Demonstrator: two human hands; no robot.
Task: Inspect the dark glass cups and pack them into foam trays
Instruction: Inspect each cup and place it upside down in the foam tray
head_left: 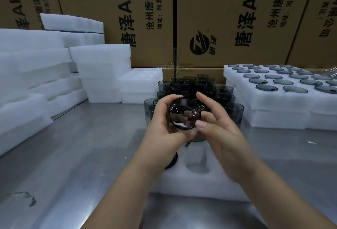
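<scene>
At my left stand stacked empty foam trays (102, 59), several, not surely countable. My left hand (164, 132) curls round one dark glass cup (184, 113), base toward me; my right hand (218, 128) pinches its rim, fingers loosely bent. It is still under inspection. The front tray (191, 183) below looks barely begun. Loose cups (193, 83) wait behind, too overlapped to count. At right, a filled tray (237, 86) shows over twenty.

Glossy glass, matt foam, brushed metal, cardboard.
The cup (184, 114) is smooth, smoky glass with bright reflections; the trays (273, 101) are white, finely grained foam; the table (82, 146) is brushed metal with a faint sheen; the boxes (209, 19) are matt brown cardboard.
</scene>
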